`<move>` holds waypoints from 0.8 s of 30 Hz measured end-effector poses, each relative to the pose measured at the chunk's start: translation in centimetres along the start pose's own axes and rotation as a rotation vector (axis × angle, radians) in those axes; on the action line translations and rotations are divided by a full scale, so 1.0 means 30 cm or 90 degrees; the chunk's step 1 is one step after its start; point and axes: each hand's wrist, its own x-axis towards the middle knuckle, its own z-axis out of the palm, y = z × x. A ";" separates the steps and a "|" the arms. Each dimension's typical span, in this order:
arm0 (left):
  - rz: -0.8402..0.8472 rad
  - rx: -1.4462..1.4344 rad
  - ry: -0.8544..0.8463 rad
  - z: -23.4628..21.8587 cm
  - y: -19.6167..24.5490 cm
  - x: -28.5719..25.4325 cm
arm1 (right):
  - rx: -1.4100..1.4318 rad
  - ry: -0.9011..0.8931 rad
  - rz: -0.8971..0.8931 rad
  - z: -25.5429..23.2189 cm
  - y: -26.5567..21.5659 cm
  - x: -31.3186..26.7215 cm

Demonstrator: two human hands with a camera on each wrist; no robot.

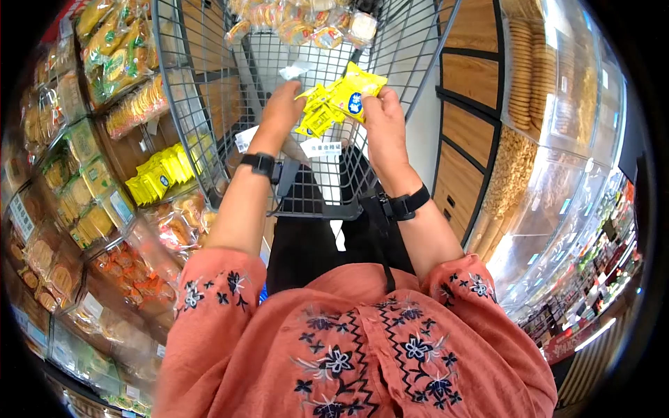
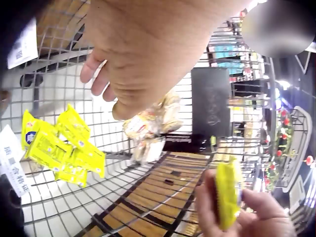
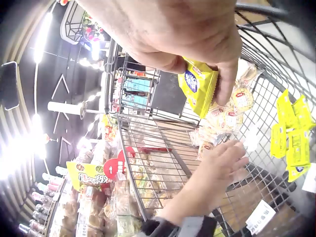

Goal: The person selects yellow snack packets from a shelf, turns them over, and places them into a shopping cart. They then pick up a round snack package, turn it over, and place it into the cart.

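Right hand [image 1: 385,129] pinches a yellow packet [image 1: 364,87] above the shopping cart [image 1: 352,208], fingers hiding part of it, while the left hand [image 1: 280,111] hangs loose-fingered near other yellow packets [image 1: 318,117] inside the cart, their small print illegible.

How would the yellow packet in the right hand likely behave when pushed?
The yellow packet is probably light: the right hand simply pinches it. Its shiny wrapper may feel slippery. Flattish and pillow-shaped, it would probably slide rather than roll.

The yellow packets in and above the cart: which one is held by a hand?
The packet pinched by the right hand, apart from the group. The other yellow packets lie together, unheld, in the cart.
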 end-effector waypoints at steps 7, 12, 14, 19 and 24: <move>-0.008 0.237 -0.086 0.162 -0.013 0.057 | -0.081 -0.006 -0.034 -0.050 0.026 0.006; -0.012 0.295 -0.061 0.216 -0.026 0.089 | -0.053 -0.014 0.005 -0.025 -0.011 -0.005; -0.013 0.313 -0.070 0.215 -0.026 0.111 | -0.047 -0.020 0.010 -0.026 -0.003 0.003; -0.112 0.117 -0.055 0.197 -0.063 0.148 | -0.037 -0.037 0.009 -0.030 0.008 0.006; -0.117 -0.022 0.004 0.192 -0.195 0.085 | -0.050 -0.020 0.032 -0.026 -0.009 -0.011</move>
